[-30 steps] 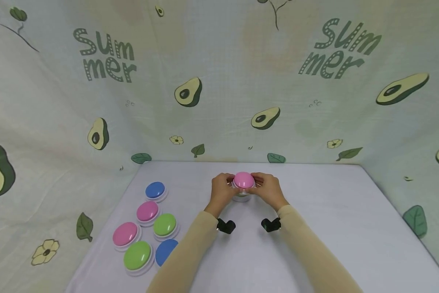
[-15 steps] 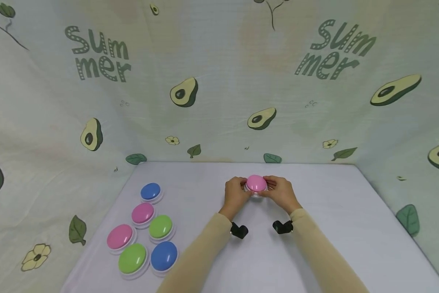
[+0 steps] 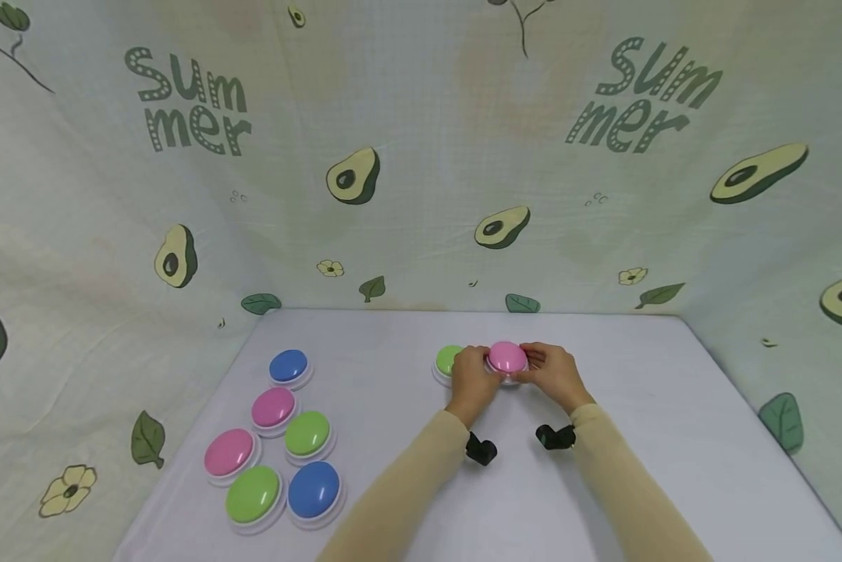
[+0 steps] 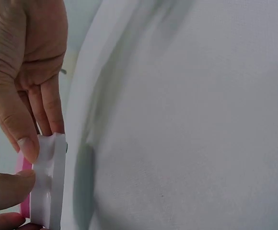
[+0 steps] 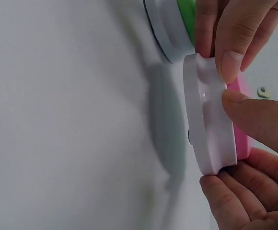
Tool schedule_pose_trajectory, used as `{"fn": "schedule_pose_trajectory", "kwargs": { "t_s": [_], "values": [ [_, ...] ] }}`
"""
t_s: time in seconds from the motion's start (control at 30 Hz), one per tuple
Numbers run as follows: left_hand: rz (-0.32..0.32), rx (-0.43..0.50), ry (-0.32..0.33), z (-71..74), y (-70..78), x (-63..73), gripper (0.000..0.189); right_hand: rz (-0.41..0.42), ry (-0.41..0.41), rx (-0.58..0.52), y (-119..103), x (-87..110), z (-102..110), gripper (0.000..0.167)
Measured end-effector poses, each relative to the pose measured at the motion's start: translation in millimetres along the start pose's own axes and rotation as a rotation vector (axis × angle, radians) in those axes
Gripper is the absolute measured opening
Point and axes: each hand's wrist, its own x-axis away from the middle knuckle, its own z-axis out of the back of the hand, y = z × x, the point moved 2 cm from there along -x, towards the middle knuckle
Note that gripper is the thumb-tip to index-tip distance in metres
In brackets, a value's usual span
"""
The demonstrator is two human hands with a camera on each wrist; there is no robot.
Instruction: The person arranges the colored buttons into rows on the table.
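Both hands grip a pink push button (image 3: 507, 357) with a white base, at the far middle of the table. My left hand (image 3: 474, 382) pinches its left side, thumb on the near side of the base. From the right, my right hand (image 3: 552, 375) holds it the same way. In the right wrist view the button's white base (image 5: 208, 115) is close above the table, with its shadow beside it. Just left of my left hand stands a green push button (image 3: 448, 360), partly hidden by that hand.
At the left of the white table (image 3: 645, 437) stand several more buttons: a blue one (image 3: 289, 365) farthest back, pink ones (image 3: 229, 452), green ones (image 3: 253, 495) and a nearer blue one (image 3: 314, 490). A patterned cloth (image 3: 421, 156) hangs behind the table.
Both hands have carried the pink button rightward, off from above the green button, and a little nearer. The green button now shows at the left of my left hand.
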Motion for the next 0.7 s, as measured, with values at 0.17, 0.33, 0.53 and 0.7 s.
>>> {"fn": "schedule_pose_trajectory", "kwargs": {
  "t_s": [0.17,0.33,0.53,0.7],
  "values": [
    [0.028,0.0,-0.019,-7.9,1.5,2.8,0.041,-0.028,-0.007,-0.005,8,1.8,-1,0.066],
    [0.003,-0.033,-0.014,-12.5,1.8,3.7,0.037,-0.036,-0.007,-0.017,12,1.4,-2,0.065],
    [-0.022,-0.093,-0.005,-14.9,3.0,5.8,0.033,-0.033,-0.004,-0.028,17,-0.8,-4,0.067],
    [-0.049,-0.182,-0.018,-17.2,5.4,6.4,0.027,-0.043,0.0,-0.04,20,-1.8,-5,0.066]
  ]
}}
